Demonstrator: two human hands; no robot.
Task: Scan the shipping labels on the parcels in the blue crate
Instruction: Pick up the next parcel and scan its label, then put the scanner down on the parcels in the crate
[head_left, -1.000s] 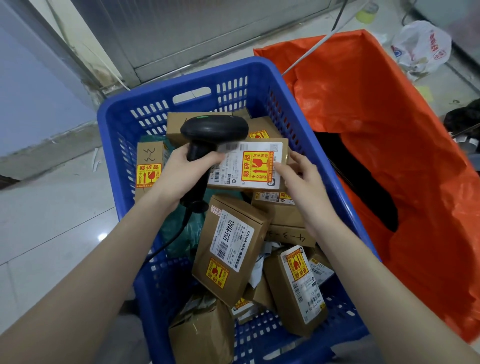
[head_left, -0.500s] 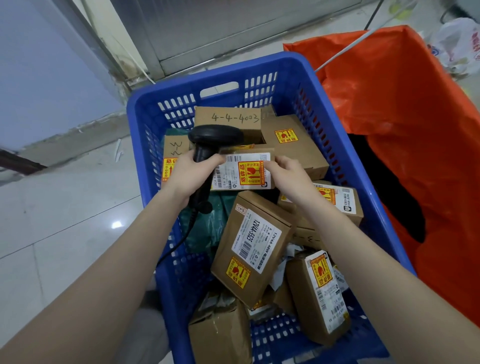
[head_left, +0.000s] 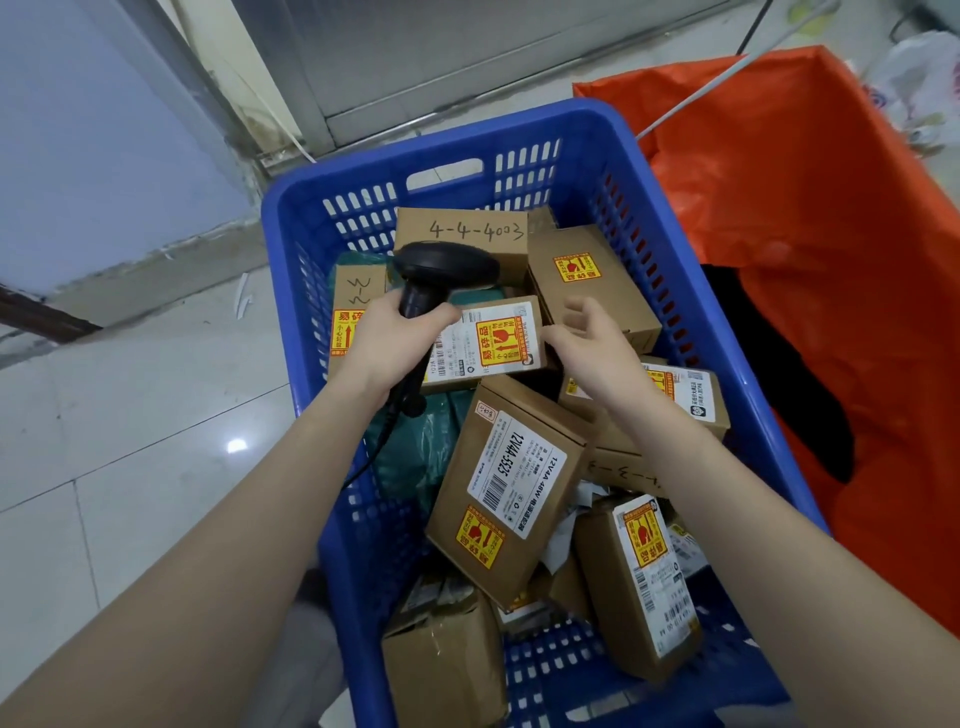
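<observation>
A blue crate (head_left: 467, 130) on the floor holds several brown cardboard parcels with white shipping labels and yellow-red fragile stickers. My left hand (head_left: 395, 343) grips the handle of a black barcode scanner (head_left: 447, 265), whose head points down over the crate's far half. Just right of it, a small labelled parcel (head_left: 488, 343) lies label-up on the pile. My right hand (head_left: 592, 353) hovers at that parcel's right edge with its fingers spread and nothing in them. A larger box marked 12V4A (head_left: 509, 493) leans below it, and a box with handwritten 4-4-4003 (head_left: 462, 231) stands at the back.
An orange plastic sack (head_left: 805, 234) with a dark opening stands against the crate's right side. A green poly mailer (head_left: 415, 452) lies in the crate's left part. The scanner cable (head_left: 363, 467) runs over the left wall. Tiled floor on the left, a metal door behind, a white bag (head_left: 919, 88) far right.
My right hand has let go of the small labelled parcel, which now rests lower on the pile. The scanner has stayed above it. The view has shifted left, so the crate sits more centrally.
</observation>
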